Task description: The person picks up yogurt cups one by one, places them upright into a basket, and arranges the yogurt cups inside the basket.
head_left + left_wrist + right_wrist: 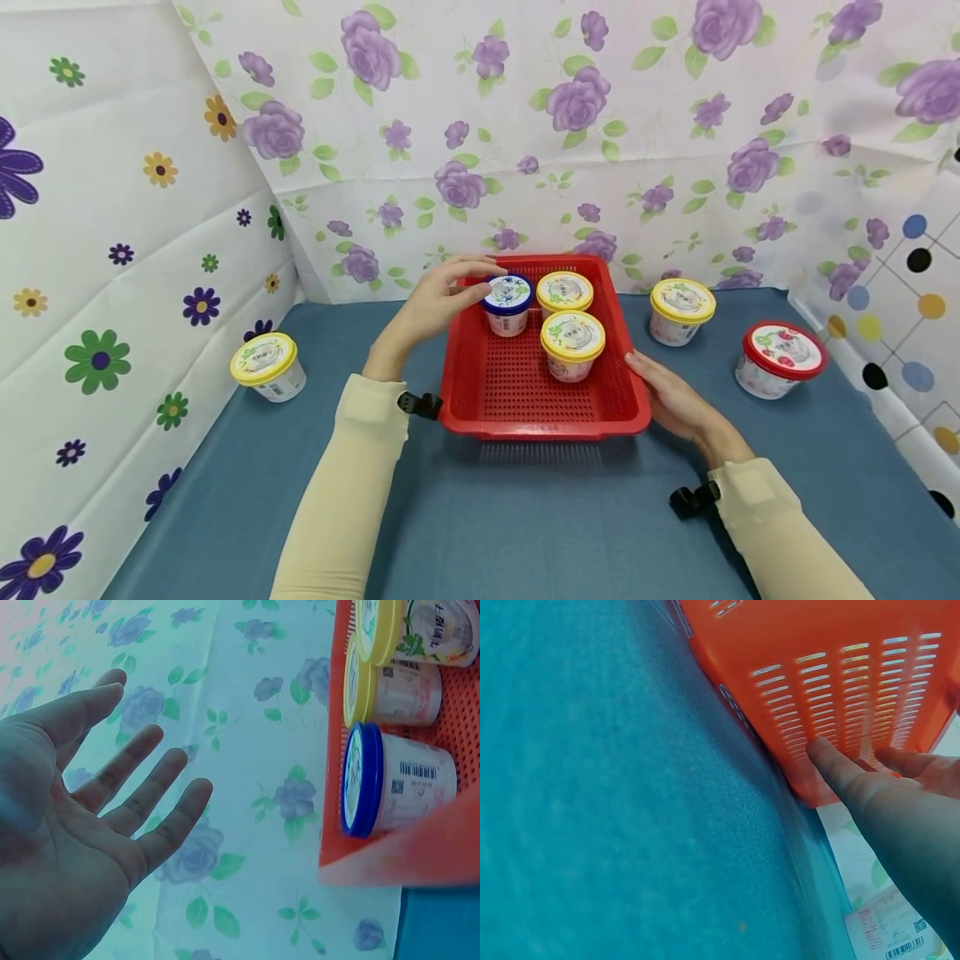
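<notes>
A red plastic basket holds a cup with a blue lid at its back left and two cups with yellow lids, one yellow-lidded cup behind the other yellow-lidded cup. Over the basket's left edge, beside the blue lid, is my left hand. The left wrist view shows that hand with fingers spread and nothing held, apart from the blue-lidded cup. My right hand lies along the basket's right side, its extended fingers touching the slotted outer wall.
A yellow-lidded cup stands left of the basket. To the right are another yellow-lidded cup and a red-lidded cup. Flowered sheets rise behind and beside the blue tabletop.
</notes>
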`<state>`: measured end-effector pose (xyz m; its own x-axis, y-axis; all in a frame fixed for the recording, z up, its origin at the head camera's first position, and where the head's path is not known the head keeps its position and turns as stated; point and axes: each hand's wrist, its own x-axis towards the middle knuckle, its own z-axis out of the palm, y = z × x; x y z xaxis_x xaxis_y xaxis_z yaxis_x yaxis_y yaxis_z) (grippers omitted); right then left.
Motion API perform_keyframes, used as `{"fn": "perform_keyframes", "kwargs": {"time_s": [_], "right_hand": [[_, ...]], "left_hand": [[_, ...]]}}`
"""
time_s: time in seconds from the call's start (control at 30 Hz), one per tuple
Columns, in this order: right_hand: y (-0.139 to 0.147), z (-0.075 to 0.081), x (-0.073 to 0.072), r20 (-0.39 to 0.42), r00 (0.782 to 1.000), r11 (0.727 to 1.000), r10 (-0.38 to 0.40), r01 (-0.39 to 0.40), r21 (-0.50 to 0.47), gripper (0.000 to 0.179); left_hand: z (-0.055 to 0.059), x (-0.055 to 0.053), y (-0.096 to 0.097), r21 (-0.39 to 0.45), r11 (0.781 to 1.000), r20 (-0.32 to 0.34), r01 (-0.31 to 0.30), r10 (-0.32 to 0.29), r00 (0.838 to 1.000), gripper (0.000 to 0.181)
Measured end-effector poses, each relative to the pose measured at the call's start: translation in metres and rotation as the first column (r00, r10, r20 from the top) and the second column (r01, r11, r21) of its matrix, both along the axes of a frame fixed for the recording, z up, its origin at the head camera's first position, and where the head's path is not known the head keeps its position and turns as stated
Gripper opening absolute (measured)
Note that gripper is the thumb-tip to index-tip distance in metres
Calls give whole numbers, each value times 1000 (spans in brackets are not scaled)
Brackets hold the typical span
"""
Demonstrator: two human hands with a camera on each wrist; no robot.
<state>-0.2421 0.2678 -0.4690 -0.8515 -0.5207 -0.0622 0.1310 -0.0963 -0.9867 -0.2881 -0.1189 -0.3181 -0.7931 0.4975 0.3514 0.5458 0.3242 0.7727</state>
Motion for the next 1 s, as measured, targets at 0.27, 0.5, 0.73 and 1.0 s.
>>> {"fn": "perform_keyframes", "kwargs": {"time_s": [0.27, 0.5, 0.73, 1.0], "right_hand": [[0, 1, -1, -10, 1000, 1000, 1, -1, 2, 57], [-2, 2, 2, -3, 1000, 999, -21, 22, 33, 63], [-1, 3, 3, 6, 999, 999, -32, 32, 37, 65], [-1, 2, 3, 0, 1000, 999, -20, 20, 33, 63]], "left_hand": [[-9, -1, -17, 30, 999, 4, -31, 31, 1000, 31], [-20, 0, -38, 9, 991, -55, -136, 136, 989, 34], [-31, 6, -60, 20, 983, -39, -184, 184, 982, 35], [-40, 22, -90, 21, 956, -36, -292, 293, 956, 34]]}}
